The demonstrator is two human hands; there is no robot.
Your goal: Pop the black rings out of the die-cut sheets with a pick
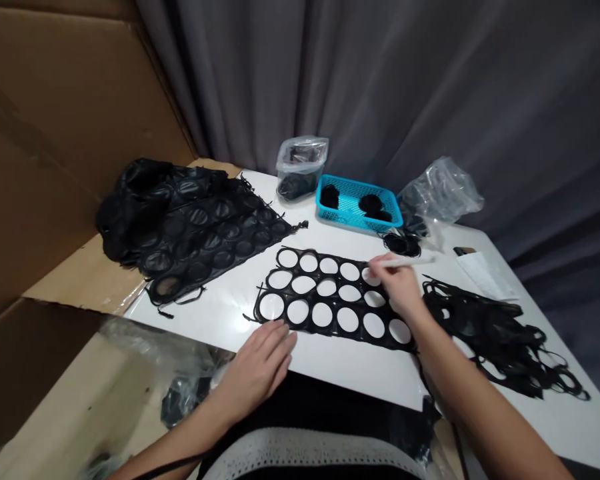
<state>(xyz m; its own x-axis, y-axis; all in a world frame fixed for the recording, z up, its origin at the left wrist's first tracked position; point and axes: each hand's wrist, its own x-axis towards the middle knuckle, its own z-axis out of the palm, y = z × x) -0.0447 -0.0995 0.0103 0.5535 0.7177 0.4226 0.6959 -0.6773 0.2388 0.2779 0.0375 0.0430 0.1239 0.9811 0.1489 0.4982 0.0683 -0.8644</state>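
Observation:
A flat black sheet with rows of round holes (338,301) lies on the white table, the tabletop showing through its rings. My left hand (260,363) rests with fingers stretched out at the table's front edge, fingertips by the sheet's near left border. Over the far right corner of the sheet, my right hand (395,280) is closed in a pinch on a slim white pen-like stick (414,260), which points off to the right. The stick's other end, at my fingertips, is too small to make out.
A heap of black ringed sheeting (195,227) lies left beside cardboard (70,100). Behind stand a lidless-looking clear tub (300,170) and a blue basket (357,220) with black bundles. Right are a clear plastic bag (445,190), white paper (485,275) and loose black strips (505,333).

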